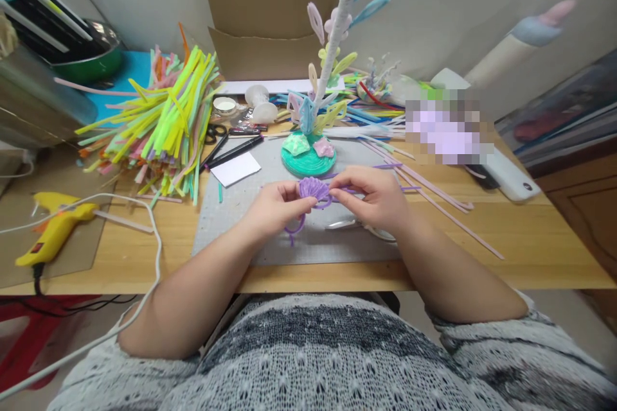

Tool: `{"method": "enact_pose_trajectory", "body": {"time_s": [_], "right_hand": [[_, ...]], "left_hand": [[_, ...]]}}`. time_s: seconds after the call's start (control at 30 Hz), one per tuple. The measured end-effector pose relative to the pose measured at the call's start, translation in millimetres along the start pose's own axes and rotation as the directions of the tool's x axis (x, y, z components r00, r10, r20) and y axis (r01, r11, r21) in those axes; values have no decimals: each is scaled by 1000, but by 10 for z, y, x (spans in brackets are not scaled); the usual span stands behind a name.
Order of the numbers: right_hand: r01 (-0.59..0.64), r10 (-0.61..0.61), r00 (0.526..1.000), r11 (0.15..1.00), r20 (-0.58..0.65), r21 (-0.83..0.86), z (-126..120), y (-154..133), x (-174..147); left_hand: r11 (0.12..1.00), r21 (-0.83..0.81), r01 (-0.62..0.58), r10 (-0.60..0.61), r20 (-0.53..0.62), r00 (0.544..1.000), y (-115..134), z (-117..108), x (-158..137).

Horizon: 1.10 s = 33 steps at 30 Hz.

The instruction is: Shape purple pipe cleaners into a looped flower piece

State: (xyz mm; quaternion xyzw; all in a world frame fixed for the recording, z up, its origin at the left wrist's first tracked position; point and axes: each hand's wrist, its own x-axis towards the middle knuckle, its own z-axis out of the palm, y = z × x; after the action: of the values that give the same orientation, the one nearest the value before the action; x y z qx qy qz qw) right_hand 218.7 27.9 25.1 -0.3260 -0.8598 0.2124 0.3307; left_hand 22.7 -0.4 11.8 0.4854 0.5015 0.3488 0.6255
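Observation:
Between my two hands is a purple pipe-cleaner piece (313,189), bent into a small fan or shell shape, with loose purple ends hanging below it. My left hand (282,205) pinches its left side between thumb and fingers. At its right edge, my right hand (371,196) pinches a purple strand. Under my right hand lie scissors (342,225), partly hidden by the hand. Just behind stands a pipe-cleaner decoration with a round teal base (308,164), a white wrapped stem (335,38) and pastel flowers and butterflies.
A pile of yellow and green pipe cleaners (168,122) lies at the left. The yellow glue gun (58,225) rests on cardboard, its white cable crossing near my left arm. Pink pipe cleaners (443,189) lie at right on the grey cutting mat (231,231) and table.

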Motion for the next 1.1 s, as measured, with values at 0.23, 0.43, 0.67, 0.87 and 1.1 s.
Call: {"method": "enact_pose_trajectory", "body": {"time_s": [0.23,0.43,0.67,0.87,1.1], "right_hand": [[3,-3,1000,1000,3,-21,6,57,8],[-80,80,997,997,-11,-1,24,75,11],[-96,92,995,992,42,85,7,55,20],[-225,225,974,965,20,134,36,3,18],[-141,128,985,983,116,114,28,39,55]], "left_hand": [[1000,9,-17,17,26,1000,-20,0,13],[999,39,-30,28,43,999,-42,-10,23],[998,55,-43,41,50,998,-37,-7,14],[990,97,-99,99,6,995,-79,-16,23],[1000,-8,-1,1,70,998,-14,-18,14]]}}
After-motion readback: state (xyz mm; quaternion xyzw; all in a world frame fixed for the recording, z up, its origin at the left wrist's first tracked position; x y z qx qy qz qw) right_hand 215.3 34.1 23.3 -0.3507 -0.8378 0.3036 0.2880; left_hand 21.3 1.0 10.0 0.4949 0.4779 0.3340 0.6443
